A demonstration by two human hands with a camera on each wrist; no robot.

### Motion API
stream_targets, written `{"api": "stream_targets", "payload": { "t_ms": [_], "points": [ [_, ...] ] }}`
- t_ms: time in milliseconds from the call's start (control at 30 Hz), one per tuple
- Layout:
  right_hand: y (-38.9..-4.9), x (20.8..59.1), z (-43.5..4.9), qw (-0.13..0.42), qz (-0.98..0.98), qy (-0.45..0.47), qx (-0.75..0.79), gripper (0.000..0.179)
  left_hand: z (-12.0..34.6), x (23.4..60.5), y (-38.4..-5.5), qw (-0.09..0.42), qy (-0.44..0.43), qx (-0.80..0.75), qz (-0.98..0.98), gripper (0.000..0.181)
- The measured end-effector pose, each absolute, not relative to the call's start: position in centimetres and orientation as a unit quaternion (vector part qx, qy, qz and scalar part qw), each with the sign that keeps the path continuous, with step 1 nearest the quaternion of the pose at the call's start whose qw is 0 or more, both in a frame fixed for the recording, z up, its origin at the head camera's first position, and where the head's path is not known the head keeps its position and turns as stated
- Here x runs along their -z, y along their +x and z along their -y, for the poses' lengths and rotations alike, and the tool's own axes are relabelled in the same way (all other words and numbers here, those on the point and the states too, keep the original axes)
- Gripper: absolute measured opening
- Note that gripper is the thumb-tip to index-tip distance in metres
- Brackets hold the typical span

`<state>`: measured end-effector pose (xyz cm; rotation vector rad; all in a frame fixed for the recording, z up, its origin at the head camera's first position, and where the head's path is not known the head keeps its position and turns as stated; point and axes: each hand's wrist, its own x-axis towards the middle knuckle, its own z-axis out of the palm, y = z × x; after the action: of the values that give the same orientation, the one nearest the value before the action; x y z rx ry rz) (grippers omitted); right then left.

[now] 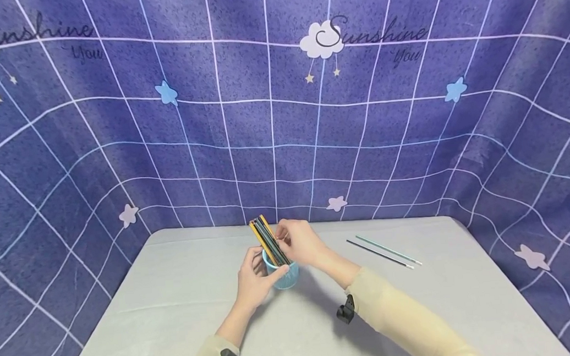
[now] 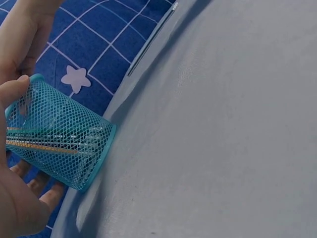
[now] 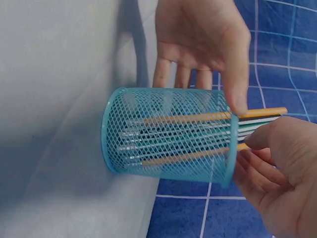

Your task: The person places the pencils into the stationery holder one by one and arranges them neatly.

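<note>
A turquoise mesh pencil cup (image 3: 171,136) stands on the table with a bundle of pencils (image 1: 266,239) leaning out toward the left. Yellow, green, dark and white ones show through its mesh. My left hand (image 1: 255,279) grips the cup from the left, thumb at the rim and the other fingers round its far side. At the rim's right side, my right hand (image 1: 299,243) pinches at the pencils between thumb and fingers. In the left wrist view the cup (image 2: 64,134) appears tipped sideways, and the right hand (image 2: 22,42) is partly hidden.
Two thin pencils, one dark (image 1: 377,253) and one teal (image 1: 389,250), lie side by side on the table to the right. A pale cloth (image 1: 175,318) covers the table. Behind it hangs a blue gridded curtain (image 1: 271,118) with stars and clouds.
</note>
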<state>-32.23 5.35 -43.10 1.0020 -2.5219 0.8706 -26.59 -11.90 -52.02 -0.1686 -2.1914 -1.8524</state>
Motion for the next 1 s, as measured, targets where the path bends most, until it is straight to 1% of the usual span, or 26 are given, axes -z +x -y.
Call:
{"api": "stream_targets", "payload": {
  "t_ms": [200, 333, 567, 733, 867, 1000],
  "points": [
    [-32.5, 42.7, -8.0, 0.209, 0.860, 0.340, -0.318, 0.010, 11.9, 52.2, -26.6, 0.129, -0.049, 0.644, 0.753, 0.065],
    [-33.0, 42.1, -10.4, 0.229, 0.859, 0.325, -0.324, 0.008, 12.0, 52.2, -26.6, 0.126, -0.039, 0.644, 0.754, 0.065],
    [-34.1, 40.9, -15.3, 0.239, 0.881, 0.272, -0.304, 0.008, 12.1, 52.3, -26.5, 0.123, -0.039, 0.632, 0.764, 0.067],
    [-34.4, 40.5, -18.5, 0.223, 0.899, 0.236, -0.293, 0.007, 12.0, 52.1, -26.4, 0.119, -0.036, 0.627, 0.769, 0.066],
    [-34.4, 41.1, -20.7, 0.216, 0.907, 0.228, -0.280, 0.005, 11.9, 51.8, -26.4, 0.117, -0.041, 0.628, 0.768, 0.066],
    [-34.5, 42.6, -22.6, 0.208, 0.916, 0.231, -0.253, 0.005, 11.9, 52.0, -26.6, 0.114, -0.038, 0.631, 0.766, 0.067]
  ]
}}
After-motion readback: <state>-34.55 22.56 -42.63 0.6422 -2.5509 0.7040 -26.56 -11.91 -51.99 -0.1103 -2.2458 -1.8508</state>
